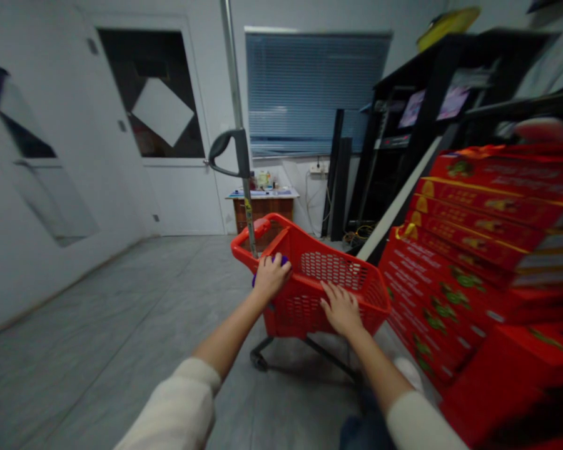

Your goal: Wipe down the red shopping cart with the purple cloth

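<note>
A small red plastic shopping cart [331,262] with perforated walls stands on dark wheeled legs before me. My left hand [273,275] is closed around a purple thing, perhaps a cloth [284,259], pressed to the cart's near rim by the handle end. Only its edges show past my fingers. Farther right along that rim, my right hand [341,307] has its fingers over the edge and the thumb on the outer wall. A metal pole [237,94] with a dark grey loop handle [229,153] rises from the handle end.
Stacked red printed boxes [469,262] stand close on the right, beside a black shelf [417,81]. Behind the cart is a low wooden cabinet [266,212] with small items on top. A white door [178,194] is at the back left; grey floor [122,325] spreads leftward.
</note>
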Demonstrator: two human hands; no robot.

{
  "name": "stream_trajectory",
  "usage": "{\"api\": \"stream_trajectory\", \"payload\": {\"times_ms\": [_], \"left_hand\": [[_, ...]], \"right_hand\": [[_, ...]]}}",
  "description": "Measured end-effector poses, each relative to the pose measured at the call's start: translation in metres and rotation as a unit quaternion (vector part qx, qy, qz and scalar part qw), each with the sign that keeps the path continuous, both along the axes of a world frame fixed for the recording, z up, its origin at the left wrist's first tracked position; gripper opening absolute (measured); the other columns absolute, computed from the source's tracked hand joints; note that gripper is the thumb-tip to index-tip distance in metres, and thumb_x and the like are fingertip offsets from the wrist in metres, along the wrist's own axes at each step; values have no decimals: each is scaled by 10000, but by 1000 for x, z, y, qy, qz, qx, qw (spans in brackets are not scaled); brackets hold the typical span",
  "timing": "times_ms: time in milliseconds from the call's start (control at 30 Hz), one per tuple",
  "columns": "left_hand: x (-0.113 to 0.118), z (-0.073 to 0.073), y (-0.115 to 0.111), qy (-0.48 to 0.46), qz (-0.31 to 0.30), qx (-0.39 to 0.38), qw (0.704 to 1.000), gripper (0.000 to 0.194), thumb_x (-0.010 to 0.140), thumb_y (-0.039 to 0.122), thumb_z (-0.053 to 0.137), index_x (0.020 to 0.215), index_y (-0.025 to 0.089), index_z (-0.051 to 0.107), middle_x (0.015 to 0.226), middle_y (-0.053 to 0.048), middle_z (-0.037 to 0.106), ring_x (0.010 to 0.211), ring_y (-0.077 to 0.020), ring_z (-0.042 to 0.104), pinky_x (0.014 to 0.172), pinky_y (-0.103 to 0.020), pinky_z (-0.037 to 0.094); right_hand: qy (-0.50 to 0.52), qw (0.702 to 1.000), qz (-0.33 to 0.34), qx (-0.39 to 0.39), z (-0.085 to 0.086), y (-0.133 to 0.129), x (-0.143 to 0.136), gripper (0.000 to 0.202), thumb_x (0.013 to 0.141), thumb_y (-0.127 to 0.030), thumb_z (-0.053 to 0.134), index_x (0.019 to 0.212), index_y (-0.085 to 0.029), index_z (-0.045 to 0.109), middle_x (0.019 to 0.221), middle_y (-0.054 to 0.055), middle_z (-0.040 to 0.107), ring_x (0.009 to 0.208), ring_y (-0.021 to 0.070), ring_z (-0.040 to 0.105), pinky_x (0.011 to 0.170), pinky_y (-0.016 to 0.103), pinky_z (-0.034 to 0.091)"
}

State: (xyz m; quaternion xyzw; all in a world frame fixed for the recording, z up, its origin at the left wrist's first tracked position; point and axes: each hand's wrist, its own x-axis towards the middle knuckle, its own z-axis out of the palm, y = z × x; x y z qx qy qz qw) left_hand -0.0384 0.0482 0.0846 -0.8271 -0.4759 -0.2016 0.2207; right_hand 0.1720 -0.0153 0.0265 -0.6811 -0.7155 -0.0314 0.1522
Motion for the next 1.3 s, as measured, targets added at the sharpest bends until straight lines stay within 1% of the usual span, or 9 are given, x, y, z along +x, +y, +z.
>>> {"api": "stream_trajectory", "payload": {"times_ms": [133, 333, 400, 500, 667, 967, 1067, 1200, 1300], "left_hand": [[-14, 4, 3, -53, 37, 16, 998, 271, 938, 402, 447, 1061, 267, 647, 1255, -117, 528, 1065, -277, 500, 986, -475, 332], [55, -35, -7, -68, 10, -29, 997, 296, 944, 398, 419, 1041, 254, 658, 1251, -135, 519, 1028, -282, 493, 941, -480, 352], [64, -39, -7, -53, -16, -36, 998, 306, 949, 403, 405, 1055, 264, 656, 1220, -131, 532, 995, -274, 498, 898, -454, 372], [44, -28, 2, -33, -31, -45, 998, 291, 944, 404, 421, 1061, 275, 654, 1163, -118, 546, 965, -260, 500, 865, -421, 379], [-6, -2, 19, -60, 39, -13, 997, 312, 951, 411, 411, 1020, 242, 664, 1157, -124, 529, 1017, -271, 475, 925, -444, 348], [66, -34, 3, -29, -16, -51, 998, 361, 957, 443, 380, 987, 236, 674, 1069, -100, 545, 913, -238, 516, 813, -387, 393], [54, -24, 11, -5, -39, -70, 997, 370, 949, 476, 393, 997, 245, 677, 1050, -90, 551, 888, -223, 530, 799, -368, 401], [22, -6, 25, -38, 9, -77, 996, 384, 950, 466, 392, 981, 222, 687, 1056, -102, 547, 911, -224, 534, 833, -380, 399], [25, -10, 24, -58, 28, -76, 995, 377, 950, 452, 395, 980, 219, 690, 1085, -107, 542, 937, -229, 528, 858, -390, 395]], "right_hand": [[2, 1000, -27, 8, -5, -3, 5, 523, 955, -340, 350, 1478, -319, 348, 1481, 35, 455, 1303, 236, 398, 1088, 453, 215], [23, 997, -69, 0, -3, 3, -12, 425, 980, -344, 299, 1351, -295, 500, 1365, 73, 560, 1192, 249, 484, 1034, 477, 260], [33, 997, -68, -16, 4, 6, -10, 410, 989, -336, 276, 1306, -283, 530, 1324, 70, 589, 1166, 240, 506, 1008, 461, 289], [29, 997, -54, -50, 13, 8, 4, 402, 999, -338, 259, 1242, -258, 569, 1256, 70, 629, 1122, 232, 542, 943, 417, 341], [9, 996, -70, -48, 13, 5, 25, 413, 1008, -357, 250, 1179, -249, 610, 1198, 62, 660, 1086, 236, 555, 913, 405, 350], [30, 993, -104, -51, 13, 7, 4, 428, 1002, -360, 240, 1172, -262, 621, 1218, 72, 658, 1110, 245, 559, 912, 430, 369], [25, 993, -81, -79, 16, 7, 15, 414, 1002, -332, 257, 1290, -260, 546, 1246, 82, 647, 1128, 231, 575, 911, 403, 387], [2, 994, -48, -98, 18, 0, 37, 407, 1008, -349, 255, 1222, -243, 584, 1220, 99, 659, 1104, 218, 608, 881, 352, 414], [-2, 990, -73, -118, 18, -7, 41, 413, 1008, -388, 246, 1199, -261, 590, 1154, 95, 689, 1051, 225, 644, 839, 343, 441]]}}
